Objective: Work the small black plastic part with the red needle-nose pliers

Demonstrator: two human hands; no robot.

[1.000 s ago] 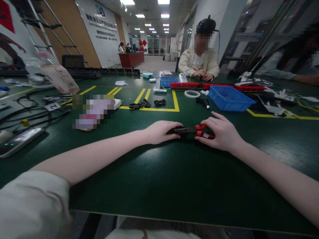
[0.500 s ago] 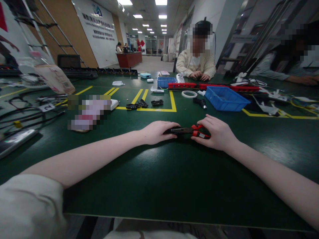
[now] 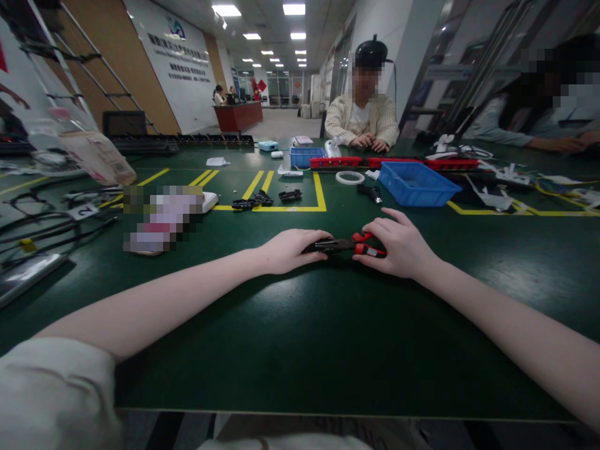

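Observation:
My right hand (image 3: pixel 398 245) is closed round the red handles of a pair of pliers (image 3: pixel 370 250), whose dark jaws point left. A small black part (image 3: pixel 323 245) is pinched between the thumb and fingers of my left hand (image 3: pixel 295 250). The pliers' jaws meet or overlap this part; the exact contact is too dark to make out. Both hands are just above the green table (image 3: pixel 300 350). Farther back, several similar black parts (image 3: pixel 290 196) lie by the yellow tape lines.
A blue tray (image 3: pixel 417 184) stands beyond my right hand, with a black tool (image 3: pixel 372 193) and a white ring (image 3: pixel 349 178) beside it. On the left are a phone (image 3: pixel 164 222), cables (image 3: pixel 60 219) and a bag (image 3: pixel 98 156). A person (image 3: pixel 363 119) sits opposite.
The whole view has shifted slightly, so things appear a little farther left. Both hands keep their hold on the black part and the pliers.

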